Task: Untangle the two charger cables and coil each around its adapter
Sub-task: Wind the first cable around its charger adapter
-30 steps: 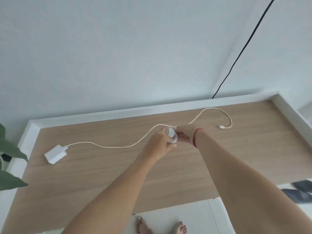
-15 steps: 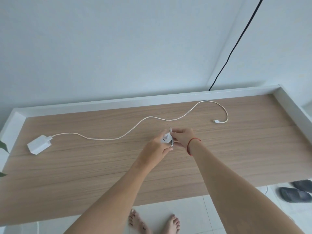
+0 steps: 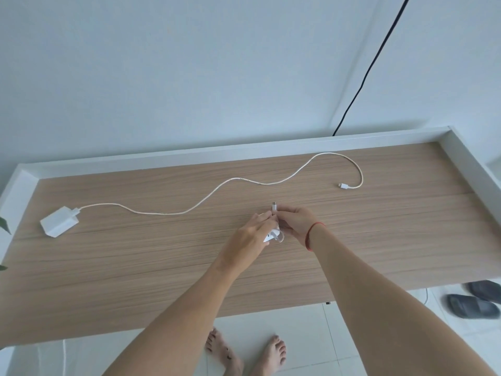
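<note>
The untangling looked done, since the two chargers lay apart with no strand crossing from one to the other. Over the middle of the wooden table (image 3: 135,267) the left hand (image 3: 250,236) had its fingers curled round the small adapter (image 3: 272,235), much of which it hid. The right hand (image 3: 295,221), with a red string bracelet (image 3: 311,234) at the wrist, pinched the tail of the wound cable (image 3: 280,237) just below its plug (image 3: 274,205), which stuck up between the fingertips. Only one loop of that cable showed beneath the hands, so how many turns sat on the adapter, or how neatly, could not be told. With so short a tail left, this first coil seemed all but finished and needed only the end tucked in or laid flat. The second half of the job appeared untouched. The larger adapter (image 3: 59,222) rested near the left end of the table, well away from both hands. Its loose cable (image 3: 235,181) snaked unwound across the surface toward the far right, where the free plug (image 3: 343,186) lay on the wood. That whole length still had to be gathered and wrapped round its adapter, so the task stood roughly at its midpoint.
</note>
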A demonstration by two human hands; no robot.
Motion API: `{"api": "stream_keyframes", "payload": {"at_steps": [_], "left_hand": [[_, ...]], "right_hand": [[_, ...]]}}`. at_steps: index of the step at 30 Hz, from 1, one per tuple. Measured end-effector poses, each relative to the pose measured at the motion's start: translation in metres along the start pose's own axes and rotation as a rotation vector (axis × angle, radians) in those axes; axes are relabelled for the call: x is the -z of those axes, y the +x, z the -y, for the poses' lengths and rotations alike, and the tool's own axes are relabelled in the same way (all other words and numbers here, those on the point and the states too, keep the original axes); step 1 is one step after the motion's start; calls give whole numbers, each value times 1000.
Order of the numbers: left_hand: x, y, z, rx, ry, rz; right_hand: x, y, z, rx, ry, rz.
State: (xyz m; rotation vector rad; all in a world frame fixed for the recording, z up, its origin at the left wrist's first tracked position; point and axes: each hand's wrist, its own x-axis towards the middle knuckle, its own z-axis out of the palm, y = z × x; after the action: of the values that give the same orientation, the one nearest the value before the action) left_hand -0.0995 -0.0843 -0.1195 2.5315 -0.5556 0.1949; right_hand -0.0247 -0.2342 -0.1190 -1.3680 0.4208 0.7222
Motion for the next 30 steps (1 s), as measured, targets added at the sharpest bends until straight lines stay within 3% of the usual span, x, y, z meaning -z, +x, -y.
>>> {"api": "stream_keyframes", "payload": {"at_steps": [6, 12, 14, 17, 20, 23, 30], "left_hand": [[6, -12, 11, -38, -64, 115], [2, -10, 14, -19, -146, 66], [1, -12, 13, 78, -252, 22], [2, -12, 14, 389, -477, -78], [8, -3, 18, 600, -711, 10], [8, 5, 22, 610, -579, 24], [17, 17, 14, 407, -223, 80]], "right_hand": [[-5, 8, 0, 52, -152, -34], [-6, 7, -5, 123, -168, -65], [-6, 6, -6, 141, -153, -59], [-8, 5, -8, 160, -162, -86], [-12, 2, -10, 175, -177, -117], [-14, 2, -10, 178, -196, -122], [-22, 5, 14, 179, -428, -122]]}}
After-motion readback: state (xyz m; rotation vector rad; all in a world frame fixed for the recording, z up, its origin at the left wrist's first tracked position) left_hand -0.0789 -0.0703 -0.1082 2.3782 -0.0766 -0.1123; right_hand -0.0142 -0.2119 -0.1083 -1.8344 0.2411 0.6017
